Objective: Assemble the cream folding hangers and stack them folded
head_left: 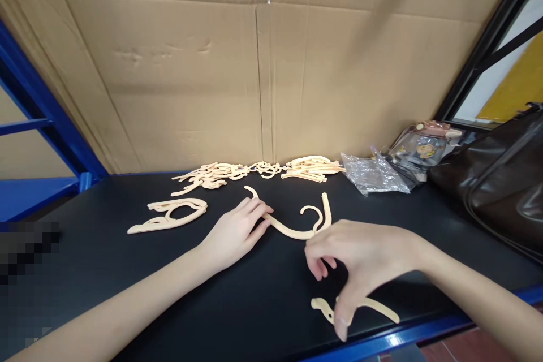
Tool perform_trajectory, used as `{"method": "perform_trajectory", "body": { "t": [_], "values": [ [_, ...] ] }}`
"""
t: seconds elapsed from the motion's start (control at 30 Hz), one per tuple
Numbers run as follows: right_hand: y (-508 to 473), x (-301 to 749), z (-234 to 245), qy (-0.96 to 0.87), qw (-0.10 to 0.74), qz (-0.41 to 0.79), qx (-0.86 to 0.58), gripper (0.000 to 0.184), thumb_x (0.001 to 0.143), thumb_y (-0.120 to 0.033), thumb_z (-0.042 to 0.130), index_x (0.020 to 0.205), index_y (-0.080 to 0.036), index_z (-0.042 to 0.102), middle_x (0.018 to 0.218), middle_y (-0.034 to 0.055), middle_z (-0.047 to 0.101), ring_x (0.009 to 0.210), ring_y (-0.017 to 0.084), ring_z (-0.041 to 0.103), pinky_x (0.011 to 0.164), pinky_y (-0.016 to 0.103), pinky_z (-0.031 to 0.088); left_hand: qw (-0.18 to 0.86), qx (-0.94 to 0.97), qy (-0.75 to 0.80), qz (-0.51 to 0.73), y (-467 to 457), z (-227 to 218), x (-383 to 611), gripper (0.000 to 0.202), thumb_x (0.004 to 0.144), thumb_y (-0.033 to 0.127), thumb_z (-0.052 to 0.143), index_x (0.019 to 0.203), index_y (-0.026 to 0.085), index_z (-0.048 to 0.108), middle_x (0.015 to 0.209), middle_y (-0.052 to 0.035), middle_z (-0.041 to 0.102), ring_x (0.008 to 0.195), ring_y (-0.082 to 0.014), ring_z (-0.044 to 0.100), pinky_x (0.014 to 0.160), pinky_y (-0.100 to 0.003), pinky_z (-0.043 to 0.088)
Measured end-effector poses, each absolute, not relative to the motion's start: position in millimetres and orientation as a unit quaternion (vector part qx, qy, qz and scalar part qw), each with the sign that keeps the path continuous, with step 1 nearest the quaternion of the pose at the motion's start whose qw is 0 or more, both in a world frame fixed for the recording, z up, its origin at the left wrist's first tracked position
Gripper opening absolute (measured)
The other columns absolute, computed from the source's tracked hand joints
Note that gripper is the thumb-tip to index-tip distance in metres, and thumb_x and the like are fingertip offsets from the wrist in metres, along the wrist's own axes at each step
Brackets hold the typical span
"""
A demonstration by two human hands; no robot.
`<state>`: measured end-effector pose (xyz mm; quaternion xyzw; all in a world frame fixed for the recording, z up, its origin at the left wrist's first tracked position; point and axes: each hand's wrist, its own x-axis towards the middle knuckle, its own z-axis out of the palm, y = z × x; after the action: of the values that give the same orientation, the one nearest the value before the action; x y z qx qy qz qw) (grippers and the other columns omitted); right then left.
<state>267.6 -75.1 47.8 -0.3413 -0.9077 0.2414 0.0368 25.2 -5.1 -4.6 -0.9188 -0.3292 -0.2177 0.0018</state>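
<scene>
Near the left edge of the counter (237, 305) lies a folded beige hanger (176, 222), apart from both hands. Nearer the middle, the left hand (237, 231) holds a curved beige bar (293, 234) with a hook (321, 219), thumb and fingers narrowed about its left part; this looks like a steadying step. Right of it, the right hand (365, 249) is spread wide, apparently holding nothing, over a loose beige arm (384, 307) by the front edge. I cannot tell whether its thumb touches that arm; lifting it would call for closing the fingers.
</scene>
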Motion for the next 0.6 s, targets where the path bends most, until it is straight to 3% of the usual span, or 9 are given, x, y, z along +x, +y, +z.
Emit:
{"method": "perform_trajectory", "body": {
  "t": [0.1, 0.27, 0.37, 0.47, 0.53, 0.6],
  "values": [
    [-78, 273, 50, -0.904, -0.018, 0.260, -0.338, 0.027, 0.067, -0.040, 0.079, 0.081, -0.020, 0.066, 0.076, -0.0041, 0.063, 0.066, 0.012, 0.057, 0.054, 0.021, 0.036, 0.051, -0.914, -0.348, -0.203, -5, -3, 26, 0.025, 0.098, 0.030, 0.037, 0.106, 0.020, 0.058, 0.104, -0.0049, 0.065, 0.095, -0.0205, 0.059, 0.085, -0.037, 0.049],
    [-71, 279, 46, -0.895, -0.013, 0.204, -0.397, 0.006, 0.074, -0.023, 0.070, 0.070, -0.020, 0.066, 0.073, -0.0032, 0.065, 0.067, 0.013, 0.059, 0.057, 0.023, 0.035, 0.106, -0.902, -0.359, -0.217, -8, 0, 25, 0.027, 0.097, 0.030, 0.040, 0.103, 0.016, 0.061, 0.103, -0.0084, 0.067, 0.097, -0.0264, 0.059, 0.091, -0.047, 0.044],
    [-66, 284, 48, -0.876, -0.010, 0.131, -0.464, 0.006, 0.071, -0.017, 0.063, 0.066, -0.020, 0.061, 0.072, -0.0017, 0.065, 0.061, 0.014, 0.057, 0.054, 0.024, 0.033, 0.077, -0.927, -0.293, -0.220, -14, 0, 27, 0.030, 0.096, 0.033, 0.043, 0.118, 0.019, 0.058, 0.123, -0.0090, 0.062, 0.114, -0.0260, 0.055, 0.097, -0.044, 0.044],
    [-62, 287, 51, -0.846, -0.050, 0.055, -0.528, 0.007, 0.070, -0.015, 0.059, 0.064, -0.019, 0.058, 0.069, 0.0003, 0.065, 0.056, 0.015, 0.057, 0.050, 0.025, 0.030, 0.024, -0.955, -0.233, -0.182, -21, -1, 30, 0.036, 0.096, 0.033, 0.044, 0.130, 0.025, 0.051, 0.143, -0.0060, 0.047, 0.130, -0.0249, 0.045, 0.104, -0.042, 0.042],
    [-58, 289, 50, -0.816, -0.075, 0.000, -0.574, 0.007, 0.072, -0.014, 0.056, 0.066, -0.018, 0.059, 0.070, 0.0033, 0.066, 0.060, 0.018, 0.061, 0.051, 0.026, 0.032, -0.004, -0.964, -0.218, -0.150, -24, 0, 31, 0.039, 0.097, 0.032, 0.045, 0.135, 0.030, 0.046, 0.146, -0.0038, 0.045, 0.132, -0.0243, 0.043, 0.105, -0.042, 0.042],
    [-54, 291, 48, -0.785, -0.082, -0.047, -0.612, 0.011, 0.077, -0.011, 0.052, 0.075, -0.016, 0.062, 0.074, 0.0087, 0.068, 0.067, 0.023, 0.066, 0.054, 0.027, 0.035, -0.026, -0.968, -0.210, -0.134, -25, 1, 32, 0.039, 0.097, 0.029, 0.043, 0.136, 0.030, 0.045, 0.140, -0.0030, 0.051, 0.129, -0.0227, 0.047, 0.104, -0.040, 0.042]
  ]
}}
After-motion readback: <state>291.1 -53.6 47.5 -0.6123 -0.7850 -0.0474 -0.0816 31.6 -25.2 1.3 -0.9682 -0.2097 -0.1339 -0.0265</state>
